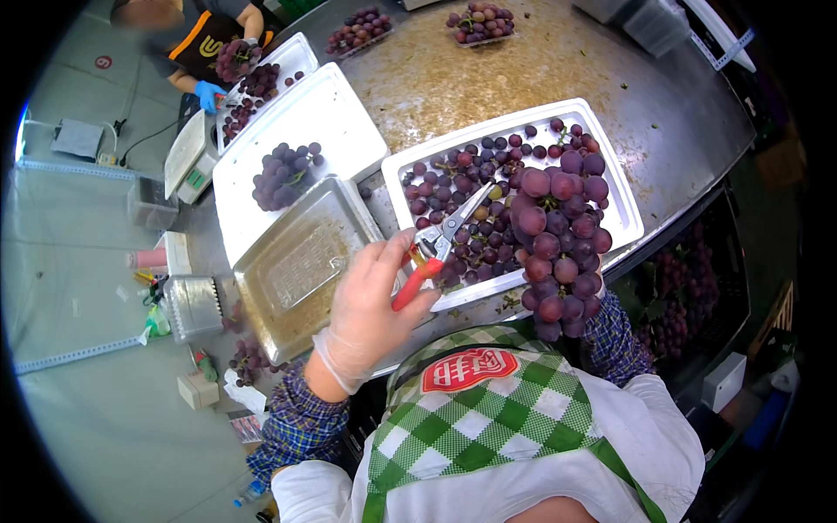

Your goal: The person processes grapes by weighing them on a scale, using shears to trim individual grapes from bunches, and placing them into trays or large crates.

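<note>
My left hand, in a clear thin glove, is closed around red-handled pruning shears. Their blades point up and right, toward a large bunch of reddish-purple grapes. Behind and under that bunch is my right hand; mostly hidden by the grapes, it holds them up over the right part of a white foam tray. Many loose grapes in purple, red and a few greenish tones lie in that tray. The shear tips are close to the bunch's left side.
Left of the tray, a white foam lid bears a small dark bunch. A shallow metal pan overlaps it. A scale stands farther left. Across the table, a person with a blue glove holds grapes. Two packed bunches sit at the far edge.
</note>
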The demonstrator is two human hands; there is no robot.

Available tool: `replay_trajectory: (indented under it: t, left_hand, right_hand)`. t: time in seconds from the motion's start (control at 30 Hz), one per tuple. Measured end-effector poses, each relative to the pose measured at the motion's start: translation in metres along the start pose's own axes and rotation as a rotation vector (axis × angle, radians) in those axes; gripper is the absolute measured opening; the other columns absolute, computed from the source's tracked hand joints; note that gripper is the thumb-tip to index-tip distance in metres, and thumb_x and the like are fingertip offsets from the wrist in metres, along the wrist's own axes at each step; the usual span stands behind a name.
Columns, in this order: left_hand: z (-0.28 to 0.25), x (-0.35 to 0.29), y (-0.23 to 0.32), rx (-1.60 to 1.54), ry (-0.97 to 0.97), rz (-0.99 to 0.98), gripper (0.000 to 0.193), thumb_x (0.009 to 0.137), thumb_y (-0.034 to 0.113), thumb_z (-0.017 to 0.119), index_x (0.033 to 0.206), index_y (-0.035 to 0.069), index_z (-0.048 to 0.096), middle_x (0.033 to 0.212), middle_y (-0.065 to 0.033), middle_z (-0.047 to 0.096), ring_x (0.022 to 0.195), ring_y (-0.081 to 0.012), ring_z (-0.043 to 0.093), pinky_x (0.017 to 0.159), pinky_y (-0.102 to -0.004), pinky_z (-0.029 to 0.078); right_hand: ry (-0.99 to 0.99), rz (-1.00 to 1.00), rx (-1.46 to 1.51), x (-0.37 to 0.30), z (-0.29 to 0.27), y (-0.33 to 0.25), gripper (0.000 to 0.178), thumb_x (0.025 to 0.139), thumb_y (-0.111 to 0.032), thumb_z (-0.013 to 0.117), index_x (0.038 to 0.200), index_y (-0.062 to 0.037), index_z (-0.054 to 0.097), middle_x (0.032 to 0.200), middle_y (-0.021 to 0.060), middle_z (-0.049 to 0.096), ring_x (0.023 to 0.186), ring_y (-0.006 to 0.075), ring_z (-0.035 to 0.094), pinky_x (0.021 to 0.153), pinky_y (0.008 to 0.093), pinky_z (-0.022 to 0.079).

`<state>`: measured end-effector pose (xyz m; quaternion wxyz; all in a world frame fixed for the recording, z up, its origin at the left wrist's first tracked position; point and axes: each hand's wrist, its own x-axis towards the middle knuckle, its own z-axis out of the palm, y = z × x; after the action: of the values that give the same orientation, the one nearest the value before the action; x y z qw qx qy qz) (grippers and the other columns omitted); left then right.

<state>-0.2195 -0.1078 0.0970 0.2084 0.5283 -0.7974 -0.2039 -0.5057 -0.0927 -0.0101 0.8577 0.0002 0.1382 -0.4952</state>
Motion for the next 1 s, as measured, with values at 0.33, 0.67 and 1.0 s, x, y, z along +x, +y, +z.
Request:
replay_trajectory:
  t: [0.33,0.67,1.0]
  left_hand:
    - [-0.028,0.009,0.002,0.197,0.051,0.383,0.064,0.064,0.012,0.079,0.123,-0.001,0.058,0.098,-0.012,0.059,0.086,-0.0283,0.057,0.073,-0.0384,0.047]
    - [-0.037,0.019,0.004,0.286,0.099,0.528,0.065,0.062,0.01,0.08,0.123,0.0,0.058,0.106,-0.0117,0.06,0.091,-0.0281,0.056,0.079,-0.0391,0.045]
    - [-0.033,0.024,0.002,0.396,0.183,0.612,0.067,0.06,0.011,0.079,0.124,0.003,0.059,0.109,-0.0091,0.06,0.094,-0.026,0.055,0.081,-0.0417,0.043]
  right_hand:
    - [-0.17,0.009,-0.088,-0.016,-0.036,-0.001,0.045,0.099,-0.025,0.047,0.139,-0.0082,0.035,0.128,0.0109,0.052,0.109,0.0297,0.057,0.079,0.0467,0.054]
    - [-0.175,0.026,-0.129,-0.028,-0.033,0.004,0.047,0.097,-0.025,0.049,0.139,-0.0085,0.036,0.127,0.0113,0.051,0.108,0.0296,0.057,0.078,0.0459,0.054]
    - [-0.209,0.038,-0.143,-0.031,-0.033,0.008,0.048,0.096,-0.025,0.051,0.139,-0.0088,0.036,0.127,0.0116,0.051,0.107,0.0294,0.057,0.078,0.0452,0.054]
